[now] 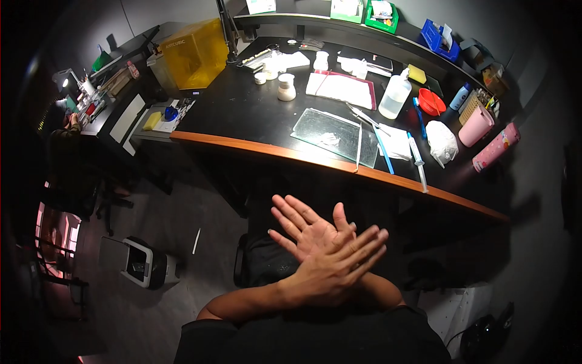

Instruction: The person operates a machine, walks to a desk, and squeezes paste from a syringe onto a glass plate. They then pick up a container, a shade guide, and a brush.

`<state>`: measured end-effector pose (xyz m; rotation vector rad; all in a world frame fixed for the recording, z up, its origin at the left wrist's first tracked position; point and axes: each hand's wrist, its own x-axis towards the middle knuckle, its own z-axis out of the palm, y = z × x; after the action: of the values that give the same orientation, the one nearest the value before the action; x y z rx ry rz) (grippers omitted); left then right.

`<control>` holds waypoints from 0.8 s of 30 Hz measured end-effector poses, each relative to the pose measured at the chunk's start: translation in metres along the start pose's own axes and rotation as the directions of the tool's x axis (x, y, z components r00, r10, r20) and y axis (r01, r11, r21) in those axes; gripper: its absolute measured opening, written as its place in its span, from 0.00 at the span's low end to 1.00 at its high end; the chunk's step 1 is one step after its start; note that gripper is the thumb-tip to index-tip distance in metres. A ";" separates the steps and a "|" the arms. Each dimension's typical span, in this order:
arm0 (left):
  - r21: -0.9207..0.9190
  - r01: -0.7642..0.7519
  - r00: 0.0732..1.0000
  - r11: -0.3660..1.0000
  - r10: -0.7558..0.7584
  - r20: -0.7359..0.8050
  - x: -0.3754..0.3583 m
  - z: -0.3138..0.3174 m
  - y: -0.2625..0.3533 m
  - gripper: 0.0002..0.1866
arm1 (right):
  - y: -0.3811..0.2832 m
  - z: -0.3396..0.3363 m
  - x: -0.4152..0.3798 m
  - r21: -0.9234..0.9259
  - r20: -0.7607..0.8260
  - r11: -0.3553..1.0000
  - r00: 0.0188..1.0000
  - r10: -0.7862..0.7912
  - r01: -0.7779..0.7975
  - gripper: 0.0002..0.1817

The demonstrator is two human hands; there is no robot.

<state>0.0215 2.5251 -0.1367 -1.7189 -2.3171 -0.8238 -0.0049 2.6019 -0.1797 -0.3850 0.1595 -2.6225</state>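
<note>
My left hand (327,267) lies across my right hand, back up, its fingers stretched toward the right. My right hand (312,236) is underneath with the palm up and the fingers spread to the upper left. They touch around the palms, and neither holds anything. Both are in front of the desk's wooden edge (254,144). Nearest on the desktop are a glass plate (336,136), a blue stick (384,150), a syringe (418,159) and metal tweezers (364,114).
A clear bottle (395,95), a red bowl (431,102), a crumpled white bag (442,142), a pink tumbler (497,147) and a white jar (286,88) stand on the desk. A bin (148,264) is on the floor at left. Another person (70,142) sits at the far-left desk.
</note>
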 end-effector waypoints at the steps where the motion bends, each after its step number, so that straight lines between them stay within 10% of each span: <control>1: 0.083 0.047 0.998 0.995 -0.044 -0.038 0.003 0.003 -0.005 0.33 | 0.001 -0.009 0.000 -0.010 0.003 0.999 0.999 0.034 -0.034 0.58; 8: 0.003 0.117 0.988 0.993 -0.116 -0.103 0.000 -0.013 -0.048 0.36 | -0.005 -0.006 -0.008 -0.212 -0.118 0.977 0.992 -0.045 0.019 0.55; 11: 0.171 0.334 0.934 0.927 -0.301 -0.194 -0.021 -0.019 -0.084 0.33 | -0.011 0.012 -0.019 -0.024 -0.210 0.999 0.977 0.033 -0.039 0.53; 15: 0.143 0.819 0.558 0.556 -0.713 -0.425 -0.077 -0.017 -0.146 0.25 | -0.022 0.018 -0.015 0.059 -0.103 0.997 0.994 -0.034 0.041 0.53; 24: -0.383 0.638 0.522 0.668 -0.740 -0.424 -0.083 -0.037 -0.140 0.24 | -0.026 0.025 -0.015 0.092 -0.100 0.991 0.991 -0.090 0.099 0.52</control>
<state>-0.0870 2.4088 -0.1884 -0.3450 -2.4842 -1.4546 0.0036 2.6311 -0.1546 -0.2386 0.0470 -2.7311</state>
